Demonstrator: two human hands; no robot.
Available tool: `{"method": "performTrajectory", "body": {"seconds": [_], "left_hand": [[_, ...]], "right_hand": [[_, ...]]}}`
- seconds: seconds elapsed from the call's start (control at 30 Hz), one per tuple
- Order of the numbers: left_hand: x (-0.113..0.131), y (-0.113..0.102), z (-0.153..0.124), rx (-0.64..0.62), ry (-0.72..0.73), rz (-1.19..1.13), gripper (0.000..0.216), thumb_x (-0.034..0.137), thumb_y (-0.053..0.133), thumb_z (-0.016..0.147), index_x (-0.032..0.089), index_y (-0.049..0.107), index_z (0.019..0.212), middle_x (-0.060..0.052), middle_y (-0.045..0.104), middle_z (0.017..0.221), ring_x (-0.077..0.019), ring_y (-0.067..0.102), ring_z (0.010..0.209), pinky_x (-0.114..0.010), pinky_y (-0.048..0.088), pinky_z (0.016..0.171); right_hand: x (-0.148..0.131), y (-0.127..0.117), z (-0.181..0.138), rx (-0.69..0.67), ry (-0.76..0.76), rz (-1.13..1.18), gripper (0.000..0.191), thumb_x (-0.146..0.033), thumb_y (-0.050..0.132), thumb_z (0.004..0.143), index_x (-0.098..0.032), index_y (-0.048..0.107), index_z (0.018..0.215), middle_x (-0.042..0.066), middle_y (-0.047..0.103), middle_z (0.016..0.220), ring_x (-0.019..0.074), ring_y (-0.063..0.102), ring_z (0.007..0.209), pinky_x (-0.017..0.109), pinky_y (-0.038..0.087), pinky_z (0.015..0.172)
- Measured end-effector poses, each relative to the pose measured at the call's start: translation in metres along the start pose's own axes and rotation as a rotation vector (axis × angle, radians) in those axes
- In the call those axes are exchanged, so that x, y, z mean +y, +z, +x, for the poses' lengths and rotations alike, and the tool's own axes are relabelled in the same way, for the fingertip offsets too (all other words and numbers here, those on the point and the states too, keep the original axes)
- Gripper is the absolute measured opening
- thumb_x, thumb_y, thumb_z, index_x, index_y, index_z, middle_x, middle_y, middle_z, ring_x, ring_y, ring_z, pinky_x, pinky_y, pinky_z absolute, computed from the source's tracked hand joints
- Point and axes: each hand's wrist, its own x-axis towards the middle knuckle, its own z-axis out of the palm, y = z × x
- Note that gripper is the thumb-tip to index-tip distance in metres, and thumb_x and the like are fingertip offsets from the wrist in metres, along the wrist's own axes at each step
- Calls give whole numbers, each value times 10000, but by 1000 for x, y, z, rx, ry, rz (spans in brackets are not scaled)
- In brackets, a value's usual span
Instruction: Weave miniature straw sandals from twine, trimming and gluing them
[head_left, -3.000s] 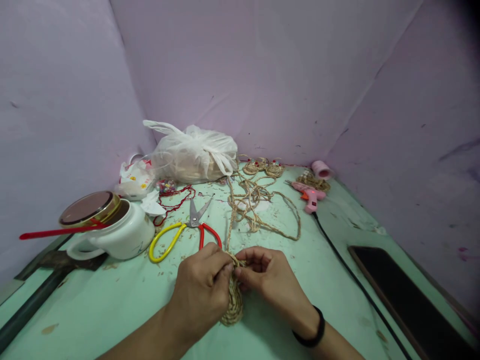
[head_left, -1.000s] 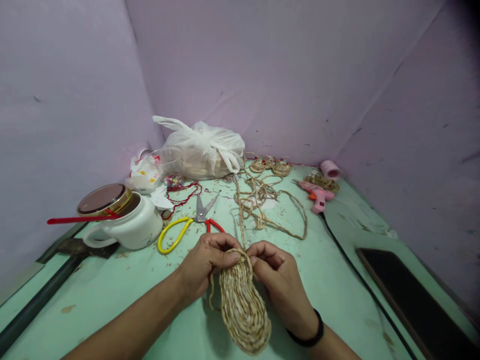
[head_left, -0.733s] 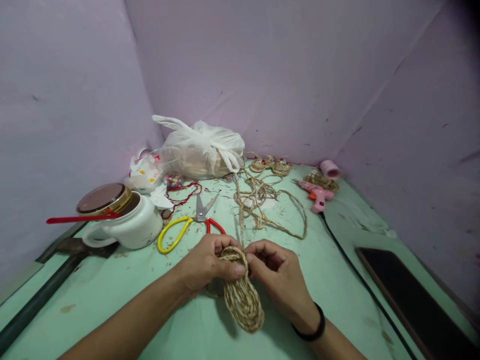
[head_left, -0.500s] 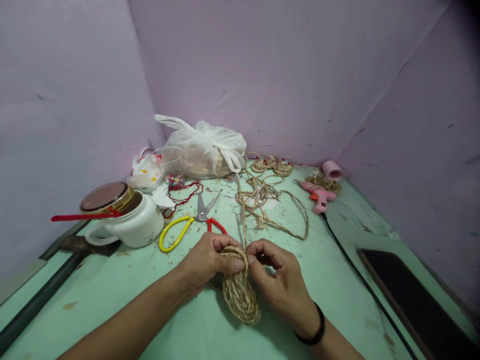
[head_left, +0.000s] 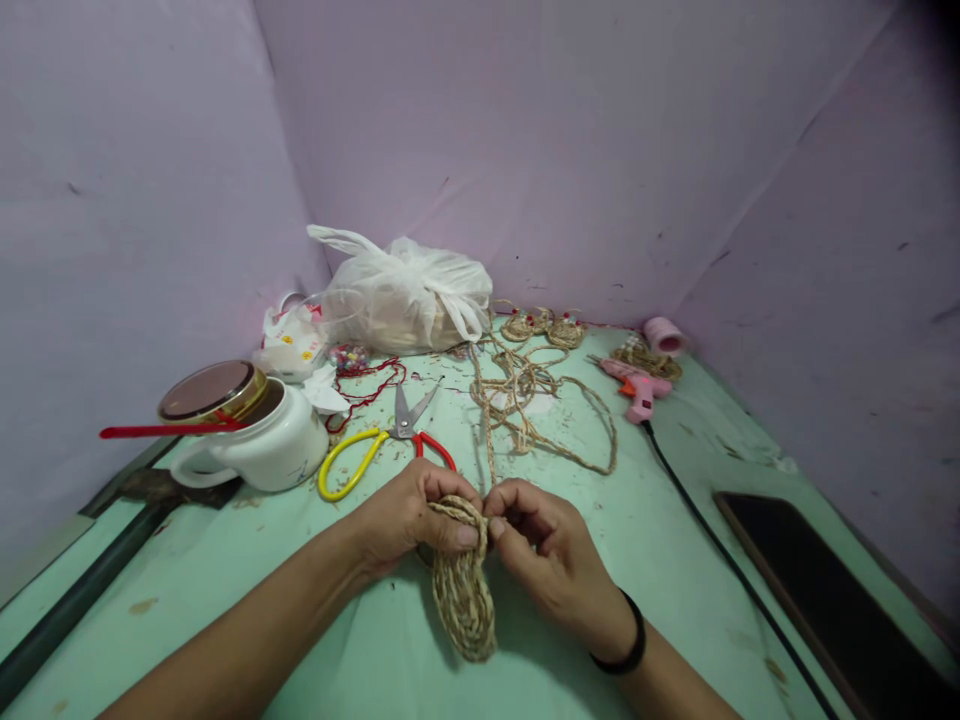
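Both of my hands hold an oval mat of coiled braided straw rope (head_left: 461, 595) just above the green table (head_left: 225, 600). My left hand (head_left: 409, 515) pinches the mat's top edge, thumb across the coil. My right hand (head_left: 544, 545), with a black band at the wrist, pinches the same top end from the right. The mat hangs tilted, nearly edge-on to me. A loose braided rope (head_left: 487, 440) runs from the mat's top away to a tangle of rope (head_left: 525, 400) farther back.
Scissors (head_left: 390, 450) with one yellow and one red handle lie left of the rope. A white pot (head_left: 255, 445) with a round lid and a red stick stands at left. A white plastic bag (head_left: 405, 300), small straw pieces (head_left: 544, 328), a pink glue gun (head_left: 637, 385) with black cord and a dark slab (head_left: 825, 590) lie around.
The mat, seen flat and wide a second ago, has turned in my hands and now shows nearly edge-on. Both hands kept their pinch at its top end.
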Motion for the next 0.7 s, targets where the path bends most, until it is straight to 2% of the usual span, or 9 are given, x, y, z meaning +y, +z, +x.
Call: {"method": "performTrajectory", "body": {"seconds": [0.2, 0.43, 0.53, 0.6, 0.7], "left_hand": [[0, -1, 0, -29, -23, 15, 190, 200, 724, 450, 106, 654, 600, 10, 553, 502, -82, 439, 462, -202, 305, 467], [-1, -6, 2, -87, -84, -53, 239, 195, 744, 418, 101, 677, 628, -4, 598, 528, -88, 476, 461, -203, 335, 468], [2, -6, 3, -49, -56, -73, 224, 199, 760, 414, 108, 666, 595, 5, 585, 498, -84, 467, 442, -200, 341, 453], [4, -5, 3, 2, -14, -70, 212, 200, 766, 421, 109, 656, 578, 11, 573, 484, -76, 457, 436, -192, 334, 445], [5, -5, 4, 67, 37, -62, 209, 199, 765, 441, 107, 656, 593, 11, 579, 496, -73, 468, 451, -182, 336, 455]], "right_hand": [[5, -5, -2, -24, -286, -267, 76, -134, 432, 759, -192, 478, 743, -14, 476, 649, 105, 424, 565, 222, 362, 529], [10, -7, 0, -73, -443, -365, 129, -112, 417, 786, -197, 484, 856, 21, 509, 717, 133, 474, 628, 247, 411, 573], [8, -9, 1, -10, -390, -275, 149, -112, 460, 789, -199, 513, 897, 39, 556, 794, 143, 522, 715, 264, 447, 647], [3, -11, 1, 120, -303, -171, 168, -139, 507, 772, -202, 521, 927, 48, 561, 864, 146, 539, 752, 266, 468, 657], [-6, -13, -1, 323, -177, -110, 21, -193, 540, 743, -186, 559, 751, 24, 551, 732, 134, 522, 638, 236, 448, 541]]}}
